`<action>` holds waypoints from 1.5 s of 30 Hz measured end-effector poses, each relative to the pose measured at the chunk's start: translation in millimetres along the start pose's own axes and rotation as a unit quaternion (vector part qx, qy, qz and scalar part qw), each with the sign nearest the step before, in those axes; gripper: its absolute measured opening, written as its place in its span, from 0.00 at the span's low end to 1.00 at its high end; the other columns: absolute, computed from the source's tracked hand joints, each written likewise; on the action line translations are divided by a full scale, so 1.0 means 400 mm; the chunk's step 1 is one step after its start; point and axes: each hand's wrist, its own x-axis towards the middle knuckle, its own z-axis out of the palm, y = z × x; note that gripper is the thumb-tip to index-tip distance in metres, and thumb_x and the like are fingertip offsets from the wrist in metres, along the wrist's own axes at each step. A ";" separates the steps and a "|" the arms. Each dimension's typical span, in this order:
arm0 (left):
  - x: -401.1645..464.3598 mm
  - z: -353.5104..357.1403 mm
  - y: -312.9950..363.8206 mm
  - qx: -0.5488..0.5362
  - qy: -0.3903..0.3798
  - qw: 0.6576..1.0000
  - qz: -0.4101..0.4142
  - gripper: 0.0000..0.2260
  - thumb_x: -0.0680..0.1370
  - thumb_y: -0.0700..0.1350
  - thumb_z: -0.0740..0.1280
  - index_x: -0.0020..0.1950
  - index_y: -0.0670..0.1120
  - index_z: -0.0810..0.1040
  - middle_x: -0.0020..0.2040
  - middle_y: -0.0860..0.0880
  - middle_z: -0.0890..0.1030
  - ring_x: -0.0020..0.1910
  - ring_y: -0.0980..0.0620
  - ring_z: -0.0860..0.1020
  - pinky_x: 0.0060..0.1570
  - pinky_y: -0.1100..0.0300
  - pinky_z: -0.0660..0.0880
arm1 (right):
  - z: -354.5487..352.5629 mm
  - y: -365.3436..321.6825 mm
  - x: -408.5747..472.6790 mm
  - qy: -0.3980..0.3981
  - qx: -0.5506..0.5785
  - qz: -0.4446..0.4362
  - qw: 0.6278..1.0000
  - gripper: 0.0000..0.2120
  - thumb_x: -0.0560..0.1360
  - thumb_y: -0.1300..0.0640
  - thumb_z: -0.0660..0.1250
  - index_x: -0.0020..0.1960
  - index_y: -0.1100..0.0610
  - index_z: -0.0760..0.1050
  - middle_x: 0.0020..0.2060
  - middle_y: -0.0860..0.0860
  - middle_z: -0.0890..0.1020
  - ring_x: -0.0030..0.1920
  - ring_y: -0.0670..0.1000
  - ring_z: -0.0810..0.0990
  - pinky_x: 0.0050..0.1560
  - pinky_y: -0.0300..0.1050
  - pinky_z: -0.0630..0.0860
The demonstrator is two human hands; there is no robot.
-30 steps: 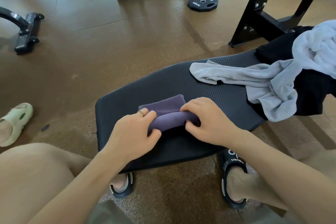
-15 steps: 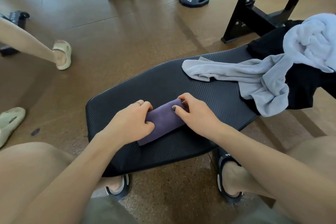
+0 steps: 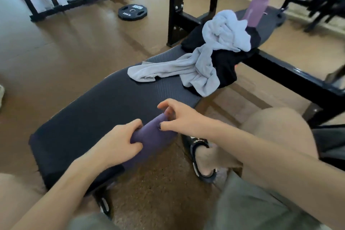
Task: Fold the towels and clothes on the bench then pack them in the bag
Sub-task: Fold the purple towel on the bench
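Since half a second earlier: small folded purple towel [image 3: 149,140] slid from the middle of the padded black gym bench [image 3: 97,110] to its near edge, far end lifted; view swung up and right, bringing a pink water bottle [image 3: 261,0] into sight at the bench's far end. Left hand [image 3: 119,144] curled round the towel's near part, fingers dug into the cloth, thumb on top. Right hand [image 3: 179,115] at the towel's far end, thumb tip and a bent finger pinching the fabric, other fingers spread and raised. Both hands thus clamped on the same towel. Farther along the bench: crumpled pale grey towel [image 3: 205,61], unfolded, trailing toward the person and draped over a heap of black clothing [image 3: 225,65]. On the brown floor beyond: round black weight plate [image 3: 132,12]. Under the bench's near edge: foot in a black slide sandal [image 3: 201,157]. No bag visible anywhere in this view.
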 end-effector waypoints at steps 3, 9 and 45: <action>-0.010 -0.031 0.105 0.033 0.016 0.995 0.097 0.12 0.68 0.45 0.65 0.49 0.57 0.74 0.40 0.58 0.81 0.39 0.58 0.79 0.39 0.54 0.77 | -0.103 -0.014 -0.116 -0.001 -0.044 -0.017 0.999 0.39 0.72 0.57 0.73 0.78 0.48 0.60 0.63 0.48 0.73 0.49 0.43 0.79 0.46 0.40 0.78; 0.010 -0.070 0.392 0.107 0.045 0.962 0.249 0.21 0.70 0.41 0.70 0.58 0.60 0.72 0.49 0.63 0.80 0.46 0.59 0.78 0.45 0.53 0.77 | -0.272 -0.062 -0.343 0.025 -0.264 -0.058 0.962 0.21 0.66 0.50 0.73 0.58 0.49 0.78 0.43 0.45 0.83 0.41 0.45 0.79 0.42 0.46 0.77; 0.222 0.618 0.802 0.204 -0.330 0.912 0.132 0.41 0.77 0.46 0.71 0.79 0.35 0.49 0.67 0.38 0.74 0.62 0.39 0.77 0.48 0.53 0.73 | -0.064 0.432 -0.842 0.396 -0.358 0.321 0.782 0.14 0.66 0.58 0.75 0.51 0.55 0.79 0.44 0.52 0.82 0.44 0.57 0.80 0.42 0.51 0.76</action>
